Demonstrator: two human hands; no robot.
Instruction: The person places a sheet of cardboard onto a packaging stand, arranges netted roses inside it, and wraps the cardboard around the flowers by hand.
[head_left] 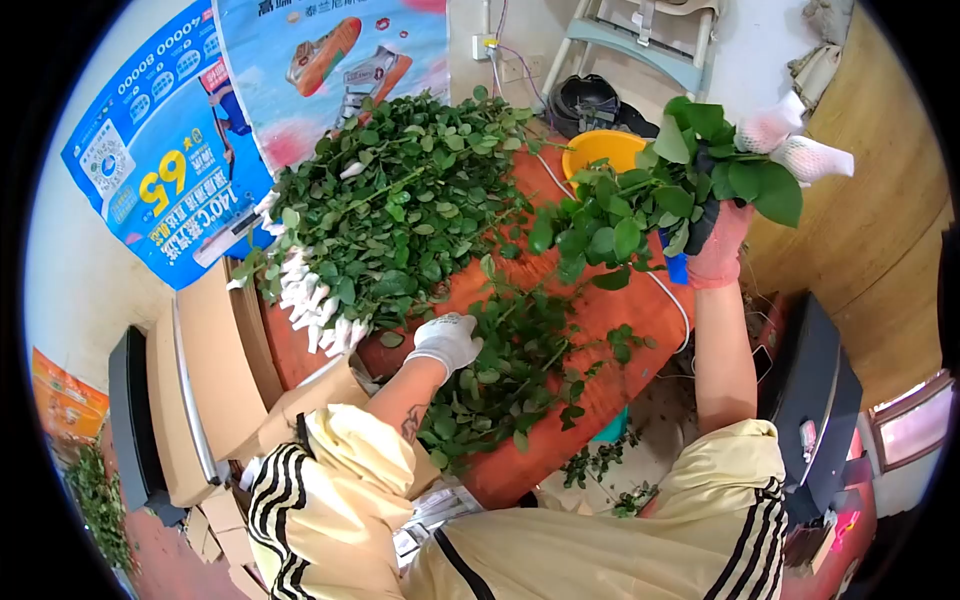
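My right hand (722,250), in a pink and black glove, is raised at the right. It is closed around a few leafy rose stems (620,225), whose buds (815,155) wear white net sleeves and point right. My left hand (447,342), in a white glove, has its fingers curled at the edge of some loose leafy stems (510,360); what it grips, if anything, is hidden. Beyond it lies a large pile of roses (400,200), with white-sleeved buds (310,300) facing left.
The red table (610,325) bears the greenery. A yellow bucket (603,152) stands at the back beside a dark object (585,105). Cardboard (205,370) stands at the left, a dark box (815,400) at the right. Cut leaves (600,465) lie below the table's near edge.
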